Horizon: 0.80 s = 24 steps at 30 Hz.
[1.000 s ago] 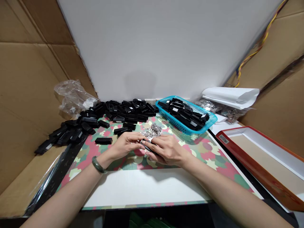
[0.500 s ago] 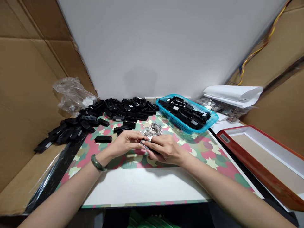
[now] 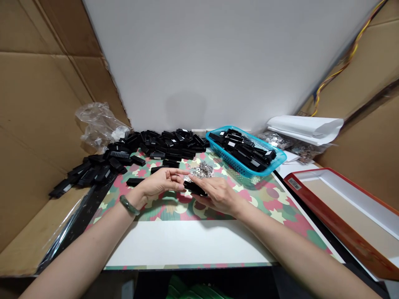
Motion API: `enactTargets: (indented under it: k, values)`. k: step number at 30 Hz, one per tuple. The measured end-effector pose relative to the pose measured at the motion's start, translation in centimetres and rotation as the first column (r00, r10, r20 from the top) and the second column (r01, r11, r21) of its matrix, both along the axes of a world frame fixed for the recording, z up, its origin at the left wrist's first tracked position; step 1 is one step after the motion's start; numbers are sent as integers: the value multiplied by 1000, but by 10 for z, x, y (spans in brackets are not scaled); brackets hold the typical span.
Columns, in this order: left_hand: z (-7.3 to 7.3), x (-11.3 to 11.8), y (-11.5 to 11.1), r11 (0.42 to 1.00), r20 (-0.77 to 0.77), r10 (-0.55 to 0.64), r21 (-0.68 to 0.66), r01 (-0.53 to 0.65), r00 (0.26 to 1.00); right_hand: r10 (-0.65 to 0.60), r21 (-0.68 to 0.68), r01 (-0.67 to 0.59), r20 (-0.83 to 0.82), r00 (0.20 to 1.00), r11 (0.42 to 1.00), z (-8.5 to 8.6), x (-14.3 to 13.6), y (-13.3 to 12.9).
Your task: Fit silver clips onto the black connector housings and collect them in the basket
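Observation:
A black, narrow rectangular case (image 3: 194,188) lies across the fingers of my right hand (image 3: 220,195), which is closed around it above the mat. Its glossy long side faces up and left. My left hand (image 3: 162,181) is beside the left end of the case, index finger stretched out and thumb apart from it; the other fingers are bent. I cannot tell whether the thumb touches the case. Just behind the hands lies a heap of small silvery metal pieces (image 3: 204,169). Another black case (image 3: 134,182) rests left of my left wrist.
Many black cases (image 3: 168,143) are piled at the back and left. A blue basket (image 3: 282,157) holds more of them. On the right are a red-edged box lid (image 3: 332,211), a white paper roll (image 3: 305,126) and bagged metal parts (image 3: 304,150). Cardboard walls (image 3: 40,124) flank the table.
The left fingers have come off the case, with the index now extended. The case has turned in my right hand and shows more of its black side. The view has shifted slightly.

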<state>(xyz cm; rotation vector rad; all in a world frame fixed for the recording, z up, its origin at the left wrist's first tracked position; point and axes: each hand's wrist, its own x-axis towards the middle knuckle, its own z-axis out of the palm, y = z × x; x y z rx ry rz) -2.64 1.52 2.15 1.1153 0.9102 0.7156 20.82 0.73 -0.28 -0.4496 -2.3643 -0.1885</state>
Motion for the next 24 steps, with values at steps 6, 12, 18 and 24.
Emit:
enactTargets:
  k: [6, 12, 18, 24]
  values:
    - [-3, 4, -2, 985, 3, 145, 92, -144, 989, -84, -51, 86, 33, 996, 995, 1, 3, 2]
    - [-2, 9, -6, 958, -31, 259, 138, -253, 965, -117, -102, 119, 28, 993, 988, 4, 3, 2]
    - [1, 11, -7, 952, -48, 294, 105, -288, 955, -100, -66, 103, 34, 994, 993, 2, 3, 3]
    - [-5, 12, -6, 954, 19, 285, 88, -286, 958, -124, -72, 124, 4, 992, 990, -2, 3, 7]
